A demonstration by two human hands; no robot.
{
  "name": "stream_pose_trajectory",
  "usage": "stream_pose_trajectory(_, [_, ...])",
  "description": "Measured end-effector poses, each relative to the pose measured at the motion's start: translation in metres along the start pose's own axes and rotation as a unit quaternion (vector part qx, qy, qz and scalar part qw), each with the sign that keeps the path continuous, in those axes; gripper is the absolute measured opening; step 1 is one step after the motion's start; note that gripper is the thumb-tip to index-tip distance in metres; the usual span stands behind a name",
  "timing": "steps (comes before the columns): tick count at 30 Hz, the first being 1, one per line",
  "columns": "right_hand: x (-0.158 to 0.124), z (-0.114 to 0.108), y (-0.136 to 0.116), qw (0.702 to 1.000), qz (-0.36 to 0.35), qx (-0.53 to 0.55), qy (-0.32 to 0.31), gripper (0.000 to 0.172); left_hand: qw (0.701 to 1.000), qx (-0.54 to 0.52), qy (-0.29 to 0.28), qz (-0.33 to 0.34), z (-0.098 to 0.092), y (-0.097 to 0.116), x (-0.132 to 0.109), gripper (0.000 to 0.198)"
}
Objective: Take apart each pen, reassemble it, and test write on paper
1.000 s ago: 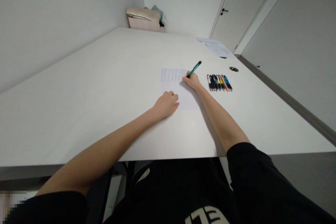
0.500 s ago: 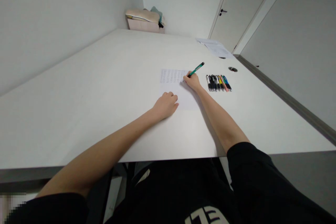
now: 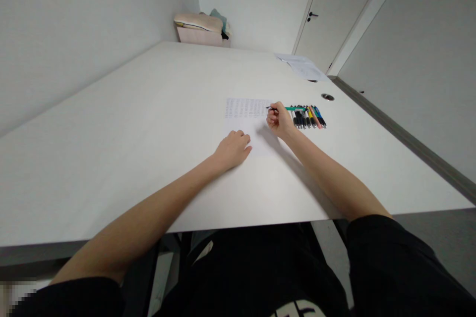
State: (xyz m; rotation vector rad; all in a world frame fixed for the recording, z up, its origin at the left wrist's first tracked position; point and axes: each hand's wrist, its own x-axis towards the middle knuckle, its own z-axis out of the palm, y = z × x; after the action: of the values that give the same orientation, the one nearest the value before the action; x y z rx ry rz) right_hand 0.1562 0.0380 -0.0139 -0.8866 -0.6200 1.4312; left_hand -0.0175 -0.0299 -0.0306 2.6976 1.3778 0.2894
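A sheet of paper [image 3: 241, 126] with rows of small writing across its upper part lies on the white table [image 3: 148, 124]. My left hand [image 3: 233, 149] rests on the sheet's lower left edge, fingers loosely bent and a little apart, holding nothing. Over the right side of the sheet, my right hand [image 3: 279, 120] is closed on a green pen [image 3: 293, 108]. The pen lies almost level, its tip pointing left and its back end over the row of pens. That row of several pens [image 3: 309, 118] sits just right of my right hand.
More papers [image 3: 303, 67] lie at the table's far right, near two round table inserts, the nearer one [image 3: 327, 97] beyond the pens. Behind the far edge stands a pink box [image 3: 199, 35] with folded cloth on top. Walls border the left and right sides.
My right hand has lifted from the writing and moved right, and the green pen has tipped from slanting upward to nearly level. My left hand has stayed in place on the sheet.
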Motion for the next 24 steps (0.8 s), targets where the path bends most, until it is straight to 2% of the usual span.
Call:
stream_pose_trajectory(2, [-0.019, 0.001, 0.0, 0.998, 0.04, 0.041, -0.013, 0.026, 1.0, -0.002, 0.004, 0.003, 0.0, -0.001, 0.0, 0.024])
stream_pose_trajectory(7, [-0.056, -0.003, 0.005, 0.99, 0.107, 0.09, -0.002, 0.024, 1.0, -0.013, 0.015, 0.007, 0.003, -0.005, 0.0, 0.025])
stream_pose_trajectory(13, [-0.066, -0.004, 0.009, 0.99, 0.106, 0.087, 0.012, 0.021, 0.999, -0.029, 0.029, 0.0, 0.005, -0.007, 0.002, 0.023])
stream_pose_trajectory(15, [-0.066, -0.004, 0.011, 0.993, 0.091, 0.066, 0.026, 0.019, 0.998, -0.045, 0.053, -0.006, 0.004, -0.006, 0.002, 0.022])
stream_pose_trajectory(19, [-0.066, -0.005, 0.017, 0.996, 0.076, 0.024, 0.026, 0.016, 0.984, -0.111, 0.139, -0.016, -0.002, -0.001, 0.003, 0.022])
stream_pose_trajectory(24, [-0.071, -0.003, 0.027, 0.999, 0.039, -0.029, -0.005, 0.027, 0.951, -0.224, 0.212, -0.037, -0.007, 0.007, 0.004, 0.024])
